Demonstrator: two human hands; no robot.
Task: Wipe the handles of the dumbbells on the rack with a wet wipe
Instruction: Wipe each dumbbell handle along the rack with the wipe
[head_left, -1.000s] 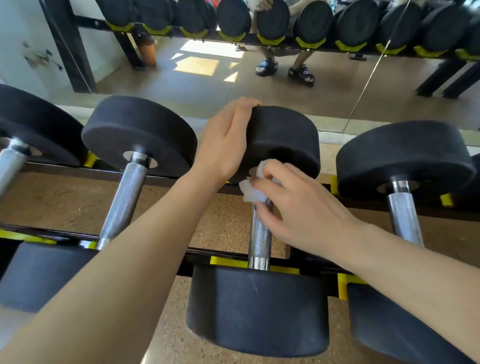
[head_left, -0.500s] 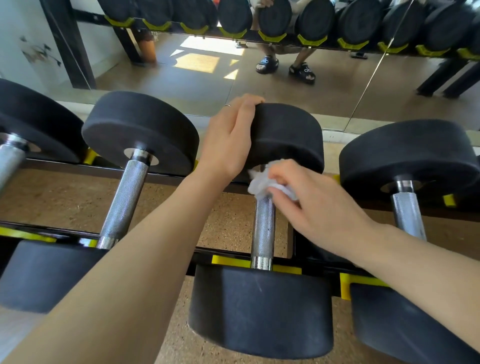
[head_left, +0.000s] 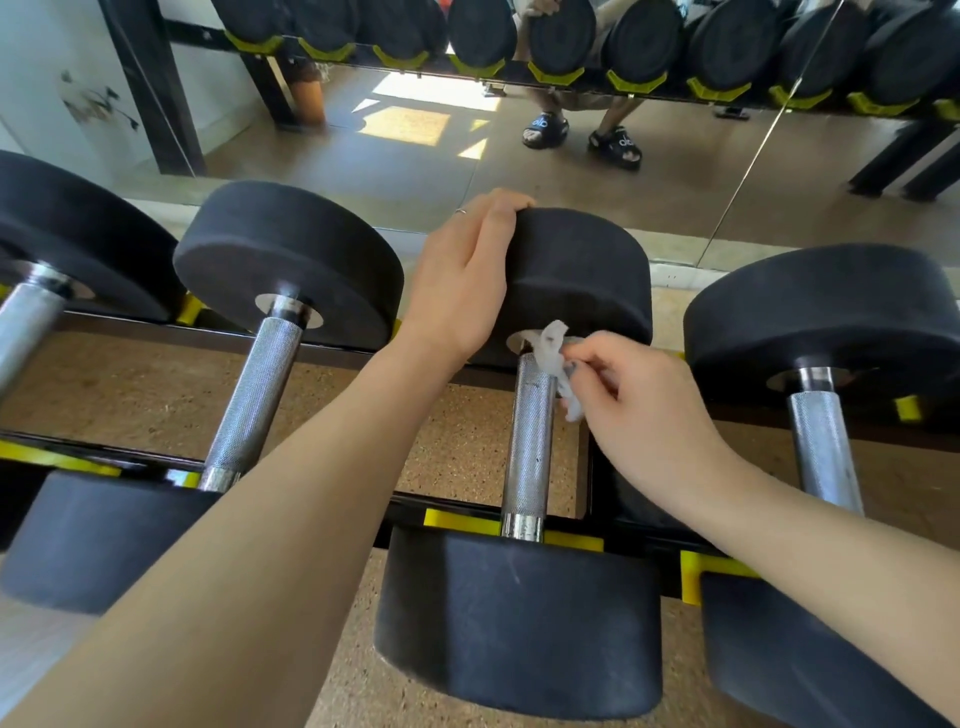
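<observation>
Several black dumbbells lie side by side on a black and yellow rack (head_left: 457, 519). The middle dumbbell has a knurled steel handle (head_left: 529, 447) between a far head (head_left: 582, 275) and a near head (head_left: 519, 629). My left hand (head_left: 462, 280) grips the left rim of the far head. My right hand (head_left: 639, 410) pinches a crumpled white wet wipe (head_left: 557, 358) against the top right of that handle, close to the far head.
One dumbbell handle (head_left: 254, 395) lies to the left and another handle (head_left: 823, 447) to the right. A wall mirror (head_left: 415, 156) stands just behind the rack, reflecting the dumbbell row and a person's sandalled feet. Cork-like floor shows beneath the rack.
My right hand has pulled off the top of the handle to its right side, so more bare steel shows. The wipe now sticks up by the far head. My left hand stays put.
</observation>
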